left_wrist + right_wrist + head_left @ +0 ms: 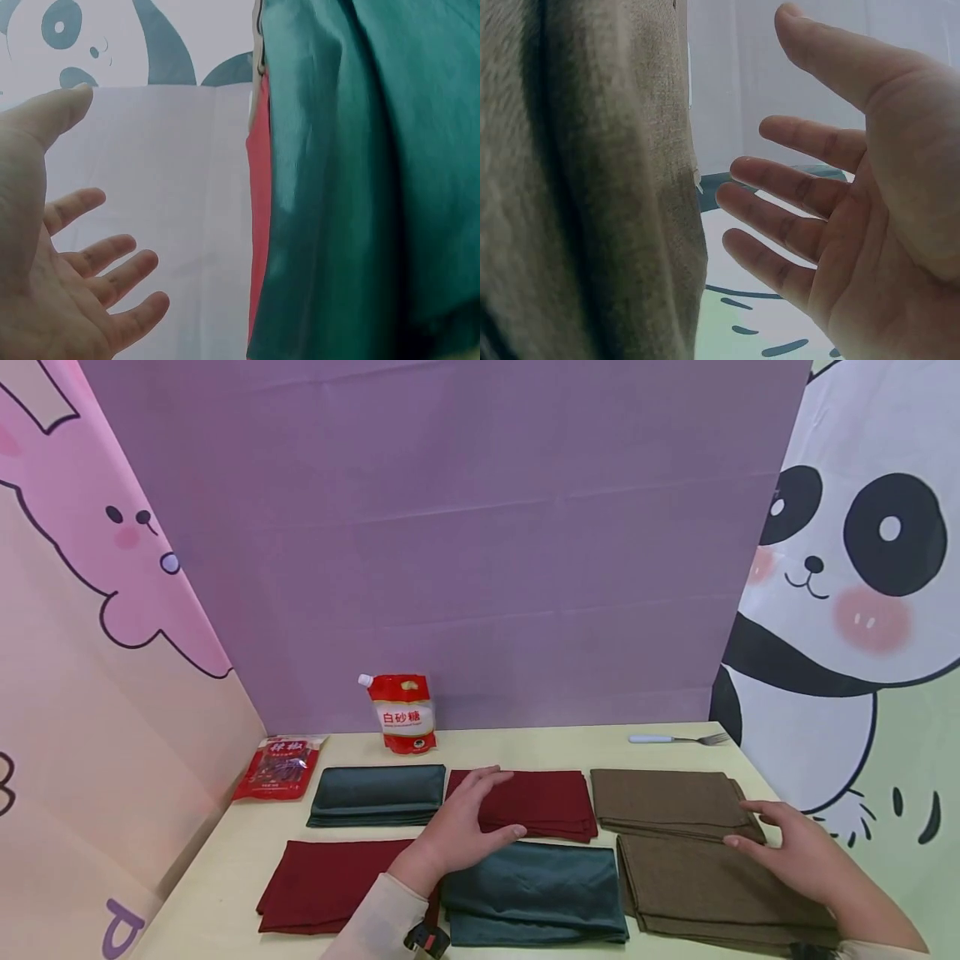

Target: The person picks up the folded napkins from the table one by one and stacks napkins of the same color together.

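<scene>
My left hand (459,831) hovers over the middle of the table with its fingers spread, holding nothing. Below it are a folded teal cloth (536,893) in the front row and a folded dark red cloth (536,806) behind, which the hand partly covers. My right hand (806,852), also empty, is held above the right edge of the front brown folded cloth (720,885). Another brown folded cloth (663,802) lies just behind that one. In the left wrist view the teal cloth (330,187) stands beside the spread fingers; brown fabric (630,187) fills the right wrist view's left side.
A second red folded cloth (330,881) is at front left, a second teal one (378,793) behind it. Along the back are a red snack packet (281,768), a red and white sugar pouch (405,714) and a fork (678,739). Printed walls enclose the table.
</scene>
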`<action>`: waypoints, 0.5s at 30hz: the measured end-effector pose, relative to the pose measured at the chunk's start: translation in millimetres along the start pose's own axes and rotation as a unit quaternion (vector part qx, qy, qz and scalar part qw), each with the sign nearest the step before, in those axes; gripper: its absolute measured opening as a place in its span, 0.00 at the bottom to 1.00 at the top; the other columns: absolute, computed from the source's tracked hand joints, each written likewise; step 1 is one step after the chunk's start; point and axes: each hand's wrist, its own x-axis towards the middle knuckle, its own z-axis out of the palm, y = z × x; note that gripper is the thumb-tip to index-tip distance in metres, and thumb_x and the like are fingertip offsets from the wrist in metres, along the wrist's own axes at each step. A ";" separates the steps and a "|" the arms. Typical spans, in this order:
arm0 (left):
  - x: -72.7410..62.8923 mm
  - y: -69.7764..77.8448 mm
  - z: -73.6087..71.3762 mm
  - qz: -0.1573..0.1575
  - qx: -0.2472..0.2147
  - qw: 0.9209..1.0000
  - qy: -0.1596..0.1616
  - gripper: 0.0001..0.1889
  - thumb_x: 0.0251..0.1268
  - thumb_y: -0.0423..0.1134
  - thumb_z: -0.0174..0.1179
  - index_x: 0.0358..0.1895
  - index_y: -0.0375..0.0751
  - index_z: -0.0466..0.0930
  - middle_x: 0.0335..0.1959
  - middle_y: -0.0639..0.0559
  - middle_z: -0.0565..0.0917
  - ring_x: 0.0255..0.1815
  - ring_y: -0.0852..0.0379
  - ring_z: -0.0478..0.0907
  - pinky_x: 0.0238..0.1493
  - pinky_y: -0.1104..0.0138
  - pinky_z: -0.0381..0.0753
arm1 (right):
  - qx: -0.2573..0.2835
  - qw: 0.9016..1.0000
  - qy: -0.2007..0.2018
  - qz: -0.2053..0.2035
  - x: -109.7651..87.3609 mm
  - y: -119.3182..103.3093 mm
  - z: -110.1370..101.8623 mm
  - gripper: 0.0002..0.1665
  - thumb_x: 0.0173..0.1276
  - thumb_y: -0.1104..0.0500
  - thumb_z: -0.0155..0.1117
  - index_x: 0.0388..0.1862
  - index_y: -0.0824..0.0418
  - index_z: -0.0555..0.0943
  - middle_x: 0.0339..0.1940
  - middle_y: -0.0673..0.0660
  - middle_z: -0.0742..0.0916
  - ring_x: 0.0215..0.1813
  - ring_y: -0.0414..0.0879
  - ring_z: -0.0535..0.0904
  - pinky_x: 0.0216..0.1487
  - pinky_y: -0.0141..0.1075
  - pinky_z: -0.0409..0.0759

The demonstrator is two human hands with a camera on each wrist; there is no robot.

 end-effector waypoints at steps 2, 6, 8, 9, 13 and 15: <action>1.4 2.4 3.1 0.001 0.005 1.000 -0.003 0.46 0.60 0.61 0.74 0.80 0.60 0.64 0.80 0.54 0.64 0.76 0.50 0.66 0.66 0.45 0.78 | -0.001 1.000 -0.003 0.003 -0.2 2.3 0.3 0.47 0.66 0.40 0.76 0.65 0.77 0.75 0.63 0.82 0.77 0.62 0.80 0.73 0.54 0.72 0.74; 4.3 8.1 8.8 -0.001 0.011 1.000 -0.012 0.45 0.60 0.61 0.74 0.80 0.58 0.65 0.78 0.56 0.66 0.75 0.51 0.67 0.66 0.46 0.78 | 0.000 1.000 -0.017 0.010 0.2 6.6 -0.2 0.48 0.67 0.38 0.75 0.66 0.76 0.75 0.62 0.82 0.77 0.60 0.81 0.74 0.50 0.71 0.77; 5.9 11.3 11.5 -0.005 0.010 1.000 -0.017 0.45 0.59 0.61 0.74 0.79 0.58 0.65 0.78 0.56 0.67 0.75 0.52 0.67 0.67 0.47 0.78 | 0.000 1.000 -0.023 0.015 -0.1 8.1 -0.6 0.48 0.66 0.37 0.75 0.66 0.76 0.76 0.62 0.82 0.78 0.59 0.81 0.76 0.49 0.70 0.79; 6.7 12.6 13.2 -0.005 0.005 1.000 -0.020 0.45 0.59 0.60 0.74 0.79 0.57 0.66 0.78 0.56 0.67 0.75 0.52 0.67 0.67 0.47 0.77 | 0.001 1.000 -0.027 0.016 -0.2 8.7 -1.1 0.48 0.66 0.37 0.75 0.66 0.76 0.76 0.62 0.82 0.78 0.59 0.81 0.76 0.49 0.69 0.79; 10.4 15.3 21.3 -0.005 -0.032 0.999 -0.036 0.43 0.62 0.59 0.73 0.79 0.57 0.66 0.76 0.58 0.69 0.74 0.54 0.68 0.68 0.49 0.76 | 0.004 0.999 -0.036 0.024 -1.2 10.5 -2.0 0.48 0.65 0.36 0.76 0.65 0.75 0.77 0.62 0.81 0.79 0.57 0.82 0.77 0.49 0.68 0.80; 12.2 16.3 25.3 -0.001 -0.057 0.997 -0.046 0.41 0.64 0.58 0.72 0.79 0.57 0.66 0.75 0.59 0.70 0.73 0.55 0.68 0.69 0.50 0.76 | 0.006 0.999 -0.040 0.025 -1.1 12.3 -2.2 0.48 0.65 0.37 0.76 0.64 0.75 0.77 0.60 0.81 0.80 0.57 0.81 0.78 0.48 0.68 0.80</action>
